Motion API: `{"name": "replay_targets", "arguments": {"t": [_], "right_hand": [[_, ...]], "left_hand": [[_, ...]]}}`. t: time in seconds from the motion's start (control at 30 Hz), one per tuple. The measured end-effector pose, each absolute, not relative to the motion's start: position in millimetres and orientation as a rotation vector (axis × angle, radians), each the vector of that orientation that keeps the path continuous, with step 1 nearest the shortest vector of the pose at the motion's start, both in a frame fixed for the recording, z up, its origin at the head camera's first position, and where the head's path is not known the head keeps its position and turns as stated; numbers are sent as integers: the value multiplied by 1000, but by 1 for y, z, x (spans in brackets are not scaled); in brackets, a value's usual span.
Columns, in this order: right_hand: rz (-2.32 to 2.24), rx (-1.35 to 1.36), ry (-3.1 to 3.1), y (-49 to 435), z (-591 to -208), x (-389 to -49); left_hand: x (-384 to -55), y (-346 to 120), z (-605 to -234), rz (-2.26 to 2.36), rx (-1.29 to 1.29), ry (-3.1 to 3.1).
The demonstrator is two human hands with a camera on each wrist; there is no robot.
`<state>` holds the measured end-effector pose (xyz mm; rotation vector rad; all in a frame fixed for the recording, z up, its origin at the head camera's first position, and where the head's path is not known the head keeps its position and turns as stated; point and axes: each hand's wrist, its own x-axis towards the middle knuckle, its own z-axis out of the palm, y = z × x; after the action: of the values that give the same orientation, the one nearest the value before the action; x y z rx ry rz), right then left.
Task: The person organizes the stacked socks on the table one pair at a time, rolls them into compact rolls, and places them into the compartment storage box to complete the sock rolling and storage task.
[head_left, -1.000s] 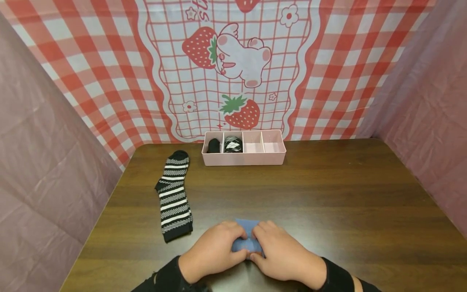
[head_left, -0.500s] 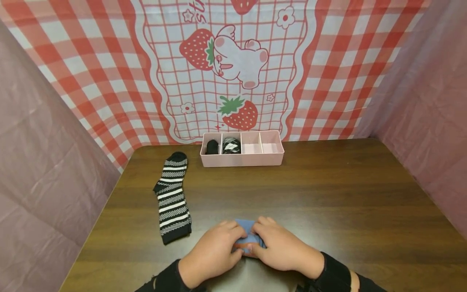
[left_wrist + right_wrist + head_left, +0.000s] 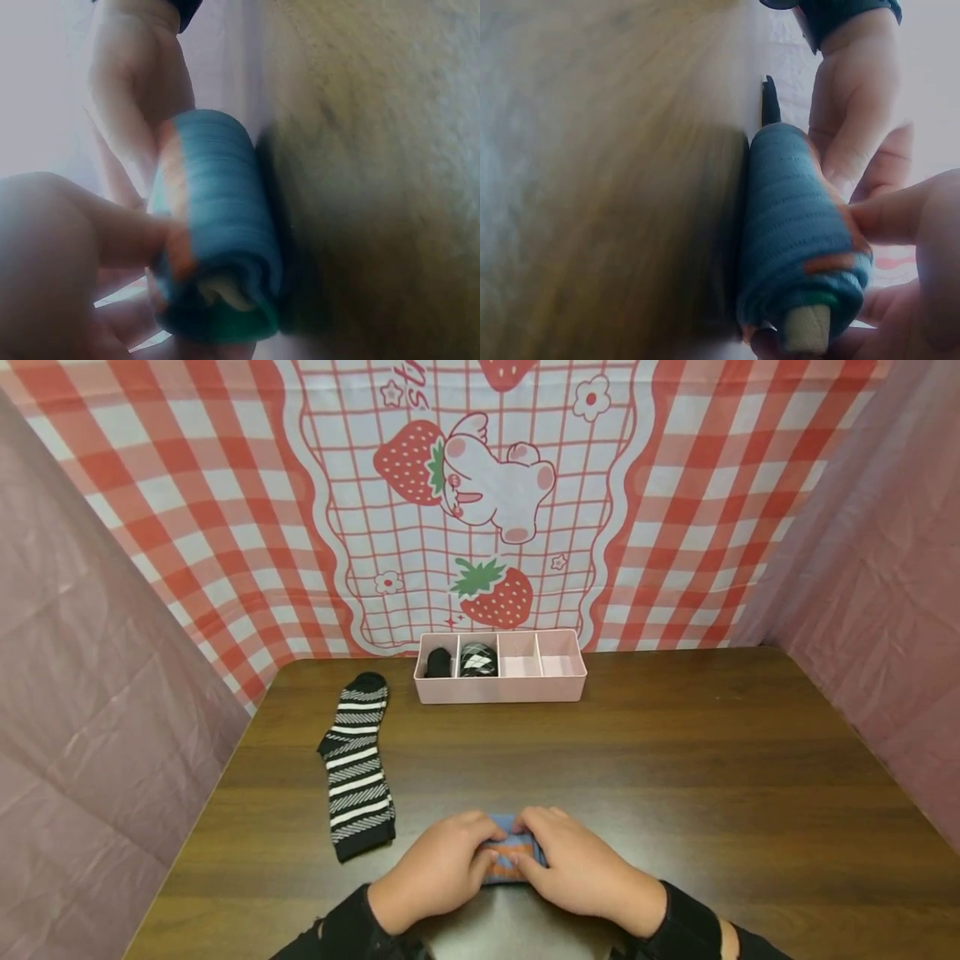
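Note:
Low at the table's front, a blue sock with orange patches is rolled into a thick bundle. My left hand grips its left end, thumb on the near side and fingers over the far side. At the opposite end my right hand holds it the same way. Coiled layers show at the end of the rolled sock in the left wrist view, with some green inside. A pale piece pokes out of the roll's core in the right wrist view. The roll touches the tabletop or lies just above it.
A black-and-white striped sock lies flat on the brown table, left of my hands. At the back stands a pink divided box; its left compartments hold a black bundle and a black-and-white argyle bundle.
The sock roll has turned between my hands: its near face was plain blue, then showed an orange band, and now shows orange and blue patches. Both hands stay around it, barely shifted.

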<state>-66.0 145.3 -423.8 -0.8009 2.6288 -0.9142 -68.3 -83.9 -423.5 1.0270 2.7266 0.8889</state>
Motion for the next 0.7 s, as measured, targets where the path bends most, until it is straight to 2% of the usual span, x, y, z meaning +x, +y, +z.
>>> {"name": "replay_targets", "arguments": {"t": [0.2, 0.4, 0.7], "right_hand": [[-926, -976, 2662, 144, -425, -65], [-865, -1122, 2653, 143, -424, -64], [-791, -1087, 2698, 142, -422, -61]], "left_hand": [[-75, -87, -425, 994, 874, 2606], [-79, -88, -427, 995, 841, 2559], [-76, -87, -426, 1030, 724, 2573]]}}
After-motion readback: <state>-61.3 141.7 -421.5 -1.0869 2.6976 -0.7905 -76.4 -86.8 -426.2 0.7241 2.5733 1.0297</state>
